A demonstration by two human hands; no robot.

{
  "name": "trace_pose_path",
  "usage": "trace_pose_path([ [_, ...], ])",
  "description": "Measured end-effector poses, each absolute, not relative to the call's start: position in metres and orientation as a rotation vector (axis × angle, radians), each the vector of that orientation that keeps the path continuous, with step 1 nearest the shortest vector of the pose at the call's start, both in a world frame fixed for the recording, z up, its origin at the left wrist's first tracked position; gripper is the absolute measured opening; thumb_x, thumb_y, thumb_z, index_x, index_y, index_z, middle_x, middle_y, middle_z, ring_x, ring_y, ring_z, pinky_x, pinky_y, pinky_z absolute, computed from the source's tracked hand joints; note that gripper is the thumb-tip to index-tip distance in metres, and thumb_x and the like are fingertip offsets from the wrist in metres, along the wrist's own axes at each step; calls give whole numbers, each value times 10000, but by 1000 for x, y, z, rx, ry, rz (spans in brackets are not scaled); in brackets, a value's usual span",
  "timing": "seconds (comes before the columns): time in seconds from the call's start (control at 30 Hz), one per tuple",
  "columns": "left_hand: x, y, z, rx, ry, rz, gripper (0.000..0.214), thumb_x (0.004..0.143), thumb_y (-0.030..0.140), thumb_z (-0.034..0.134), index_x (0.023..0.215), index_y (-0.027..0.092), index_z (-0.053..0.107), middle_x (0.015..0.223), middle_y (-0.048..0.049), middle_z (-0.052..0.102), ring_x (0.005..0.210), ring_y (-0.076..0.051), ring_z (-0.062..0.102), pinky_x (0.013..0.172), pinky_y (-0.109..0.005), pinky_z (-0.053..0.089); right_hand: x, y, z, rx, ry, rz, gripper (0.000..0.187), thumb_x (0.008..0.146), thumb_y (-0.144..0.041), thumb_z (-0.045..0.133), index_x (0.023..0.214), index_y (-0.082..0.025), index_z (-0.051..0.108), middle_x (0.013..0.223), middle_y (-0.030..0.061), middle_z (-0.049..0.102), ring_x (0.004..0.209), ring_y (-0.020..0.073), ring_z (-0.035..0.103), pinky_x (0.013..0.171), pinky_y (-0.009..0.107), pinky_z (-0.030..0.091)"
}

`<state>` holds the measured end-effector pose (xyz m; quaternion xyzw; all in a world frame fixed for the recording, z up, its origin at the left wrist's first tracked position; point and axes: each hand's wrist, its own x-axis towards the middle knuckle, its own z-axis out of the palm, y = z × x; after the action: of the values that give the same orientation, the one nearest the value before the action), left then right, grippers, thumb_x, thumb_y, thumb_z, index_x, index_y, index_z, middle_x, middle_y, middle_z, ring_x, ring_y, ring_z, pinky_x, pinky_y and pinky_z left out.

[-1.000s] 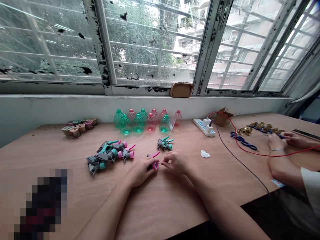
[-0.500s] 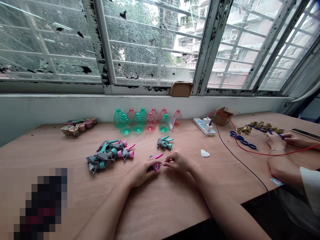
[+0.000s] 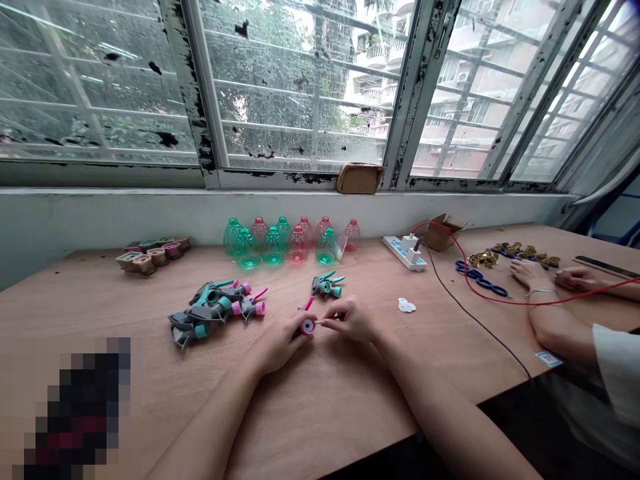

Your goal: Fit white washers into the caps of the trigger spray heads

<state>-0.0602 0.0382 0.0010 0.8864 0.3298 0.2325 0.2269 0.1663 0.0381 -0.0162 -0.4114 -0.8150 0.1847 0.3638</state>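
2 hands on 1 spray head (image 3: 306,325) — its open end faced 3 o'clock.
The left hand (image 3: 277,343) curled shut around it; the right hand (image 3: 351,319), at 3 o'clock, pinched a small pale piece (image 3: 321,323) — trigger (image 3: 309,303) toward 12.

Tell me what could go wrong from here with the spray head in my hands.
1. The right hand pinches a small pale part at the pink collar of the spray head held by the left hand; it may slip and get lost on the table.
2. The white discs lie loose just beyond the right hand; a sweep might scatter them.
3. The black cable passes near the right forearm; an elbow might snag it.
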Motion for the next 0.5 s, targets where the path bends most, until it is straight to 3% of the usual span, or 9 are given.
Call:
trace_pose_path([
  [0.5, -57, 35, 5, 2408, 872, 663, 365, 884, 260, 479, 1246, 249, 524, 1175, -51, 625, 1049, -207, 578, 912, -319, 449, 160, 38, -18, -1044, -1891, 705, 315, 799, -451, 654, 837, -152, 746, 650, 19, 654, 524, 91, 462, 486, 210, 340],
])
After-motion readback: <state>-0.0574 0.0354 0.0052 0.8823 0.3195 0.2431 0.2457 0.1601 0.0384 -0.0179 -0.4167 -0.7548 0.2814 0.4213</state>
